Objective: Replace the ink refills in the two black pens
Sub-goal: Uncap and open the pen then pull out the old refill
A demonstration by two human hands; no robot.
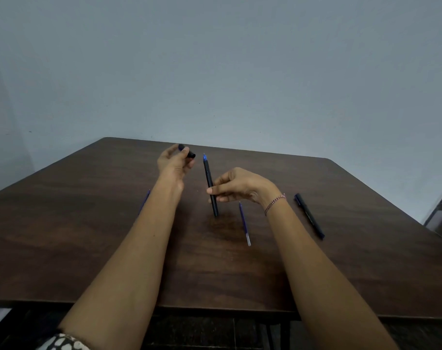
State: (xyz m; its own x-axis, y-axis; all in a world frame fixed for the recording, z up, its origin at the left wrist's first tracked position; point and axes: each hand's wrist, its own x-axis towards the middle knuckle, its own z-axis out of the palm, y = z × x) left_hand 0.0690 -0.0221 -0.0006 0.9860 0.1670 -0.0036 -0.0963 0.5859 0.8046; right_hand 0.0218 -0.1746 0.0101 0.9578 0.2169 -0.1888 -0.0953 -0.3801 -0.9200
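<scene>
Your right hand (240, 186) grasped a slim black pen barrel (211, 188), thumb and fingertips pinching it a little below its middle. The other fingers curled loosely behind. The barrel stood nearly upright, leaning slightly away from your fingers toward the left. Its lower end, below your fingertips, seemed to rest on the dark brown wooden table (88, 223). Above your fingers a short blue tip (204, 157) stuck out of the barrel's open top, so the pen was matte black along its whole length with only that point in blue.

Your left hand (173, 162) was raised beyond and to the left of that tip, its fingers curled round a short black tubular piece (187, 151). The two ends of the piece showed on either side of your fingertips. Whether it was a cap or the pen's front section, I could not tell. It did not touch the barrel; a clear gap lay between them.

Just below your right fingers and toward your wrist, a loose blue ink refill (244, 223) lay flat on the table. It was a thin blue tube with a pale, clear end nearest you. Past your right wrist, which wore a thin beaded bracelet (275, 203), a second black pen (309, 215) lay on the wood. It was whole, closed and well apart from your fingers. To the left of your left forearm, a second thin blue refill (145, 200) showed only in part, the rest hidden behind the arm.
</scene>
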